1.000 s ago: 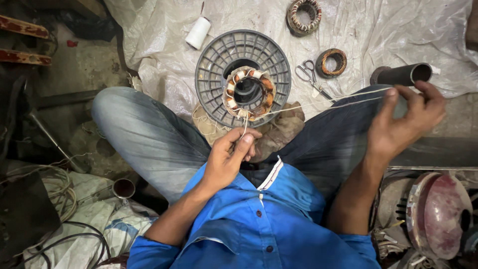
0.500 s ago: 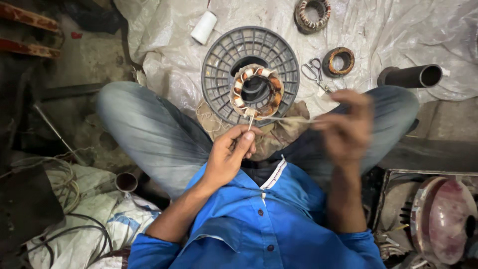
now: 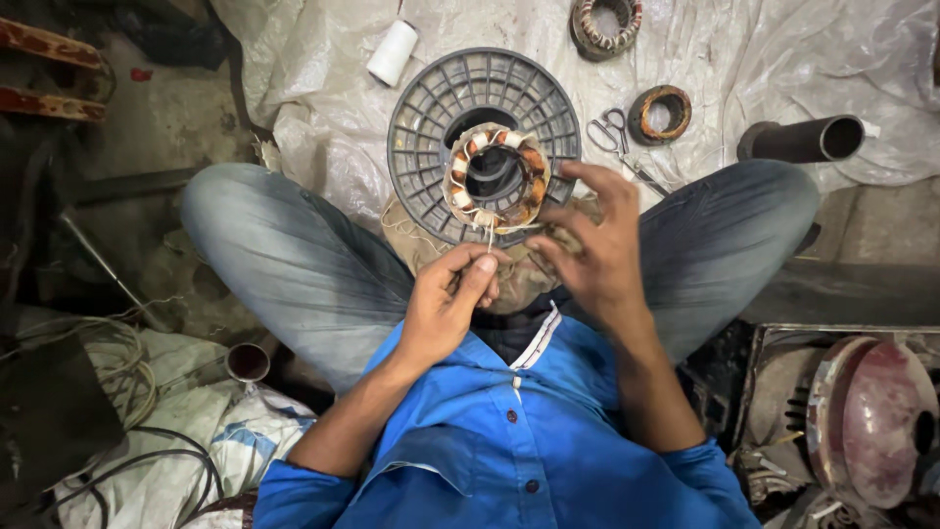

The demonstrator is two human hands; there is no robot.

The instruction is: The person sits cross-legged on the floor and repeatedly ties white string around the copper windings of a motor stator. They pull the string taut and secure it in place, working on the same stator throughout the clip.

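Lacing stator (image 3: 495,176) coils: left hand (image 3: 452,299) pinching thread (image 3: 489,233) at 6 o'clock, right hand (image 3: 594,245) spread at 4; probably needing thread drawn taut next.

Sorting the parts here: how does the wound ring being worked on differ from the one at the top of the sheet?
The wound ring in front sits on a grey plastic spool, with white thread running to the left hand; the far ring lies bare on the plastic sheet, untouched. The near one shows orange bands; the far one looks darker. Both are round with open centres.
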